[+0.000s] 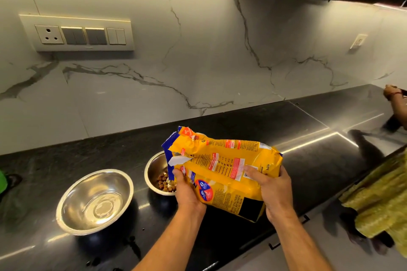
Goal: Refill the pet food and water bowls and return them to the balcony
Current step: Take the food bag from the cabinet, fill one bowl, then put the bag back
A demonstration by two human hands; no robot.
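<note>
A yellow pet food bag (222, 171) was held tipped on its side above a black countertop (297, 130), its torn mouth over a steel bowl (154, 169) that held brown kibble (164, 181). The left hand (187, 191) gripped the bag near the opening, fingers curled round its lower edge; the right hand (273, 191) clasped the bag's far end. Just beside the food bowl, to its left, stood a second steel bowl (94, 201), which appeared to hold clear water. A switch panel (77, 33) sat on the marble-patterned wall behind, and green fabric (378, 200) lay at the counter's right edge.
</note>
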